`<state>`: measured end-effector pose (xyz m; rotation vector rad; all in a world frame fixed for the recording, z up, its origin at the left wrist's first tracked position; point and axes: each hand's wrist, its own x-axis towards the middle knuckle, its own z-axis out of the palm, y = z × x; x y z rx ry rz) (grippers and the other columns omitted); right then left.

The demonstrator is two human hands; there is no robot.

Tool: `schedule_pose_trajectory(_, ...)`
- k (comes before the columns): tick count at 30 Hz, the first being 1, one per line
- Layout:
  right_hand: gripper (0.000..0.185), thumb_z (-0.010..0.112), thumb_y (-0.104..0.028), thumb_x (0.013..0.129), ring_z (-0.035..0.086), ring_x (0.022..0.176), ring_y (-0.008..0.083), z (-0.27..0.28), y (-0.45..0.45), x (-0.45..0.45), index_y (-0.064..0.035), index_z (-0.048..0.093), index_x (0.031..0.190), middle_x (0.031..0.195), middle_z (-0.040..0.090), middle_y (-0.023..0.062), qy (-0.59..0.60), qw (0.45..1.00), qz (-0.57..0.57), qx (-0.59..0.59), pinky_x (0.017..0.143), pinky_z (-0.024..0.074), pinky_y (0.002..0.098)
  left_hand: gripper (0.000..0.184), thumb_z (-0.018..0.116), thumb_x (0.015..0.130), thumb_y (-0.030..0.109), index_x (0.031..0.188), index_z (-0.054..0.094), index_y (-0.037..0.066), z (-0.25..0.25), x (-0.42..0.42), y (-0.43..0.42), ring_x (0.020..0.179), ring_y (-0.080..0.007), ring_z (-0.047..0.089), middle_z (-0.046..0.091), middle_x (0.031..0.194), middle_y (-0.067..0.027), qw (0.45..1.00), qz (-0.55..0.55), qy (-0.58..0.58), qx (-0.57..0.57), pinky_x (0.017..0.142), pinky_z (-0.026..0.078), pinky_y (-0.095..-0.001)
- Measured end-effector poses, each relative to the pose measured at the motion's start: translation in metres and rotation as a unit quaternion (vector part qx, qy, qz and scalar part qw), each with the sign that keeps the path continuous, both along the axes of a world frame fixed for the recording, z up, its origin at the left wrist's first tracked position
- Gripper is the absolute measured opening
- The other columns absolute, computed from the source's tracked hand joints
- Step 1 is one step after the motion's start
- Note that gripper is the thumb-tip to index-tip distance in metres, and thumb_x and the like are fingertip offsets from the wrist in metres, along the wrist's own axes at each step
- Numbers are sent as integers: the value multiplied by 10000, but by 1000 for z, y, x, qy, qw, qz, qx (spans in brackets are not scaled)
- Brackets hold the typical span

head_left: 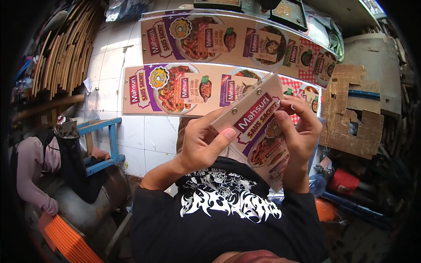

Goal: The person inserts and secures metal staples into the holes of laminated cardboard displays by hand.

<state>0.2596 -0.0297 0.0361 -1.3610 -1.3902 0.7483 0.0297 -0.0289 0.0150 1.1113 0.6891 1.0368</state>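
A printed Mahsuri sauce sachet board [263, 127] is tilted in front of my chest, with metal eyelets along its near-left edge. My left hand [204, 140] grips its left edge, thumb on the printed face and fingers behind. At its right edge, my right hand [300, 127] has thumb and index finger pinched close together near the upper corner; what lies between the fingertips is too small to make out. Beyond my hands, a similar long printed banner [144, 107] lies flat on the white tiled surface, and another stack of banners [153, 57] lies behind it.
Another person's sleeve [30, 162] and hand are at the left, near orange slatted material [66, 236] and a blue metal frame [116, 140]. Stacked cardboard strips [66, 48] stand at upper left. Cut cardboard [351, 127] lies right, with a dark tray [289, 15] at the top.
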Motion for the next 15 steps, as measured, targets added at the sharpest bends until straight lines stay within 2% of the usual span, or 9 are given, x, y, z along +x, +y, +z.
schedule_pose_trajectory(3, 249, 737, 50, 759, 650, 769, 192, -1, -5, -13, 10, 695, 1001, 820, 684, 129, -177, 971, -65, 143, 724, 487, 251, 450, 602, 928, 57, 1339, 489, -90, 1, -1, -3, 973, -124, 628, 666, 1121, -139, 1000, 1, 9, 0, 858, 503, -262)
schedule_pose_trajectory(5, 275, 750, 67, 741, 645, 698, 178, 1, -13, -25, 11, 690, 1003, 768, 667, 116, -80, 985, 14, 149, 620, 487, 255, 448, 604, 924, 57, 1334, 497, -90, 2, -2, -6, 969, -126, 632, 670, 1113, -139, 1000, 4, 23, 7, 860, 504, -265)
schedule_pose_trajectory(6, 298, 755, 83, 727, 634, 633, 180, 6, -12, -35, 15, 682, 1008, 743, 647, 110, -94, 980, 41, 171, 541, 481, 263, 447, 607, 920, 56, 1330, 504, -89, 2, -2, -7, 965, -128, 635, 674, 1106, -140, 999, 6, 36, 15, 862, 506, -268)
schedule_pose_trajectory(9, 347, 733, 93, 726, 623, 605, 200, 3, -11, -44, 26, 661, 1059, 745, 642, 99, -130, 964, 71, 221, 540, 499, 284, 462, 619, 908, 50, 1333, 503, -90, 8, 0, -5, 982, -134, 641, 683, 1101, -146, 999, 5, 33, 26, 874, 507, -272)
schedule_pose_trajectory(15, 385, 695, 116, 715, 611, 585, 205, 4, -9, -48, 64, 638, 1092, 743, 620, 99, -164, 953, 70, 245, 522, 489, 288, 486, 628, 893, 35, 1343, 493, -90, 11, 1, -5, 1006, -151, 650, 684, 1118, -165, 997, -1, 46, 59, 884, 509, -272)
